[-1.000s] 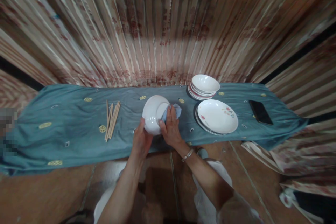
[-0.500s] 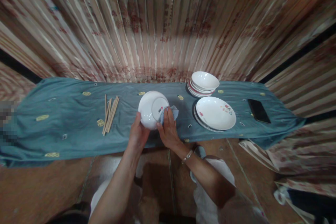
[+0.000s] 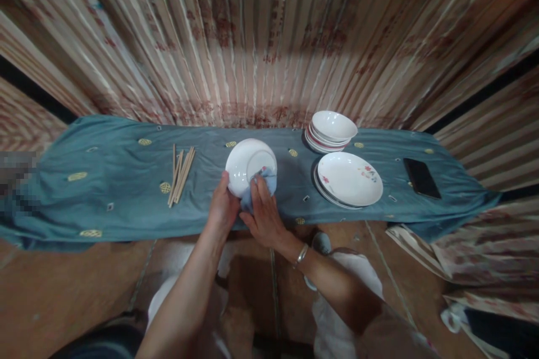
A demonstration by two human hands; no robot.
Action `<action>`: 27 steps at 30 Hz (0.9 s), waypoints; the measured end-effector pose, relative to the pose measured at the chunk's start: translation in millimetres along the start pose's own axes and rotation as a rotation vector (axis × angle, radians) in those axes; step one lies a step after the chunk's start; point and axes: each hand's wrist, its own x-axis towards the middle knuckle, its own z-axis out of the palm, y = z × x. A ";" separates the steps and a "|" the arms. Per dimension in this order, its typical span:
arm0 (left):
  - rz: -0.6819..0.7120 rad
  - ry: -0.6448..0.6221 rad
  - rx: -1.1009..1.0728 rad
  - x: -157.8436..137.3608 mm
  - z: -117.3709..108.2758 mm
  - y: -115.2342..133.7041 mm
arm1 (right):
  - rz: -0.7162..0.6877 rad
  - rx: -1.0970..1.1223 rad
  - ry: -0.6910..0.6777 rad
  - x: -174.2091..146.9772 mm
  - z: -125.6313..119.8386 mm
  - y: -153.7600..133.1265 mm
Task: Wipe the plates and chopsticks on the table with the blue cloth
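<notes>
A white bowl (image 3: pixel 240 165) is held with its underside facing me, the foot ring and a small red mark showing. My left hand (image 3: pixel 223 205) grips the bowl's lower left rim, closed around it. A blue cloth (image 3: pixel 248 199) lies bunched under the fingers of my right hand (image 3: pixel 264 213), which presses it against the lower right of the bowl's base. The far side of the bowl is hidden from me.
Several wooden chopsticks (image 3: pixel 181 176) lie left on the teal tablecloth (image 3: pixel 126 190). To the right stand stacked bowls (image 3: pixel 334 126), stacked plates with flowers (image 3: pixel 349 179) and a black phone (image 3: pixel 421 178). A pleated curtain (image 3: pixel 252 67) hangs behind the table.
My right hand has slid the cloth down and left across the bowl's base, covering more of the foot ring. My left hand keeps its grip. The whole view has shifted slightly.
</notes>
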 end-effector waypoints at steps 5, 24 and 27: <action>0.036 0.051 0.158 -3.7 -1.4 0.2 | -0.073 -0.101 0.001 11.4 -10.2 -1.7; 0.102 -0.163 0.158 -13.1 5.3 -6.2 | -0.081 -0.246 0.190 55.7 -49.3 7.2; 0.096 -0.173 0.153 -12.4 4.8 -6.5 | -0.069 -0.187 0.250 59.6 -52.9 12.5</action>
